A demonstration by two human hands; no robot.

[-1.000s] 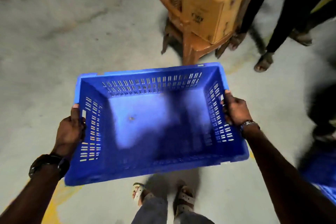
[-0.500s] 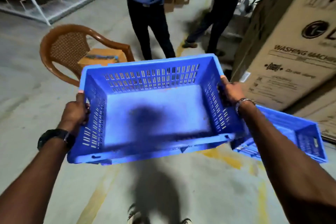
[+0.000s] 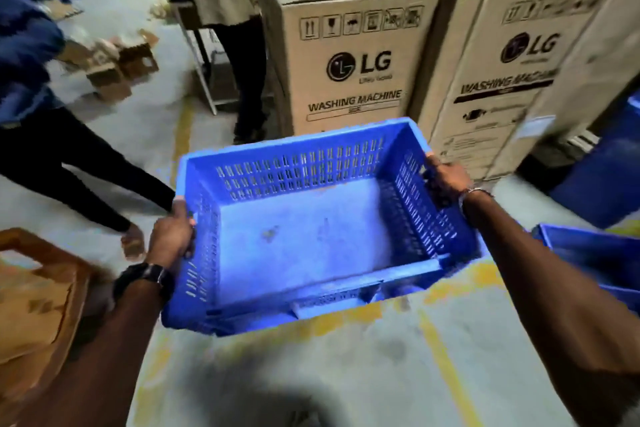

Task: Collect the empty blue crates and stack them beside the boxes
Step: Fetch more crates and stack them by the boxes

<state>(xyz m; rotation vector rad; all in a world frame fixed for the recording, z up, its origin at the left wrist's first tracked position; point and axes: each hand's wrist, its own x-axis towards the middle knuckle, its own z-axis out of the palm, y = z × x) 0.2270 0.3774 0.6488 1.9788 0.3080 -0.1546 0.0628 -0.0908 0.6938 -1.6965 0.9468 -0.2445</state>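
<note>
Left hand (image 3: 171, 239) and right hand (image 3: 446, 180) are both clamping onto the short ends of the blue crate (image 3: 301, 170), fingers curling over the rim on each side. So nothing's loose here: both hands are full and the crate is hanging in the air between the arms, empty apart from a couple of smudges on its floor.

What matters for the next bit, I reckon: the crate's long axis is running hand to hand, skewed so the right end is sitting further away than the left. A second blue crate (image 3: 585, 250) is lying on the floor low on the right, just past the right forearm, so the right hand is the nearer one and the whole thing is probably going to need swinging rightward and down to nest on it. Can't tell how that one is lined up, since it's blurry and cut off by the frame edge.

Straight ahead, two cardboard boxes are standing side by side. The left box (image 3: 356, 80) is reading "LG" and "WASHING MACHINE" under a row of handling symbols, and the right box (image 3: 512, 80) is showing the same wording at an angle. The small print is too smeared to read.
</note>
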